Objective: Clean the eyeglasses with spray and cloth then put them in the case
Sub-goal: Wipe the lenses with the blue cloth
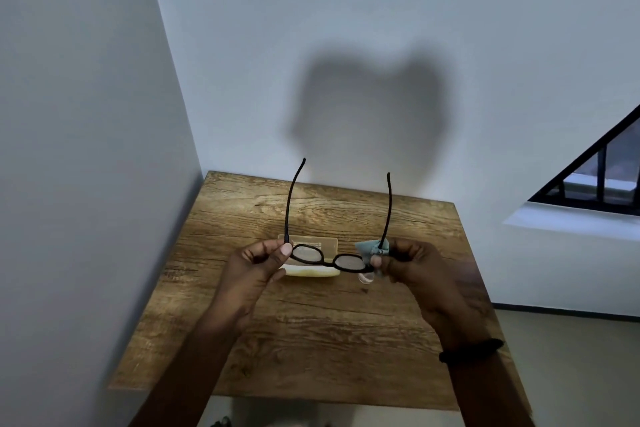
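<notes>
Blue cloth (pixel 370 247) is bunched under the thumb and fingers of our right hand (pixel 414 262), which pinches it around the right end of the eyeglasses (pixel 328 265), just beside the right lens. Our left hand (pixel 254 265) pinches the opposite end of the black frame at the hinge, with the thumb on the near side, its nail facing us, and the fingers curled behind. Both hands are raised above the bench (pixel 311 340), and the forearms come up from the lower edge of the view, angling slightly toward each other. A dark band (pixel 471 350) circles our right wrist. The eyeglasses are held in the air between the hands, both temples unfolded and pointing away from us toward the wall (pixel 381 10). Behind and below them, on the wooden bench, lies the case (pixel 311 240), pale and see-through with a yellowish lower part, partly hidden by the frame. A small clear object (pixel 365 278) shows under the right lens; we cannot tell what it is. A broad shadow (pixel 367 107) falls on the grey wall, and a dark-framed window (pixel 602 180) sits at the far right.
</notes>
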`<state>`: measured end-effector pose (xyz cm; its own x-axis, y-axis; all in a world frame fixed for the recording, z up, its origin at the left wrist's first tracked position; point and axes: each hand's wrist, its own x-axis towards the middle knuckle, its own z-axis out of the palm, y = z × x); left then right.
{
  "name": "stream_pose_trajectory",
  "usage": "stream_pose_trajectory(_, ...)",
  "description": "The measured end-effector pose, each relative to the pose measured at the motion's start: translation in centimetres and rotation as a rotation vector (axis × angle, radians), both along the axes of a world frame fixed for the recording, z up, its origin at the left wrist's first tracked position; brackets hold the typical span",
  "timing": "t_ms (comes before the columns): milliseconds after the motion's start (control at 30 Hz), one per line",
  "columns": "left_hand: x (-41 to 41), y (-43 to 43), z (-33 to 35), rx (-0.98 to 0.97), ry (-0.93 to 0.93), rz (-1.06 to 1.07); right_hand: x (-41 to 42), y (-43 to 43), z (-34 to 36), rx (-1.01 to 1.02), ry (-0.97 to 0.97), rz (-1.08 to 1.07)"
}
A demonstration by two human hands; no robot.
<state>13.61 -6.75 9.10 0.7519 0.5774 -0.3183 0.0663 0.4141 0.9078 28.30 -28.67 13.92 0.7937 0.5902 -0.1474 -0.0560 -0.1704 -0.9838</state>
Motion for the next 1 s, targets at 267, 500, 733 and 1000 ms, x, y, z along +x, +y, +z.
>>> stream_pose_trajectory(267, 0.3, -1.6, 1.2, 0.541, 0.035, 0.237, -1.2, 2.1, -2.6, -0.106, -0.179, -0.461)
stream_pose_trajectory(500, 0.3, -2.1, 1.1, 0.822, 0.084, 0.257, -5.0, 4.9, -1.9, 0.029, -0.073, -0.297)
stream_pose_trajectory(733, 0.6, -2.7, 0.3, 0.995, 0.068, 0.211, -7.5, 8.1, -2.0, 0.069, -0.227, -0.155)
stream_pose_trajectory(1000, 0.2, -2.9, 0.1, 1.346, 0.103, 0.167, -6.9, 9.0, -2.3, 0.009, -0.282, -0.261)
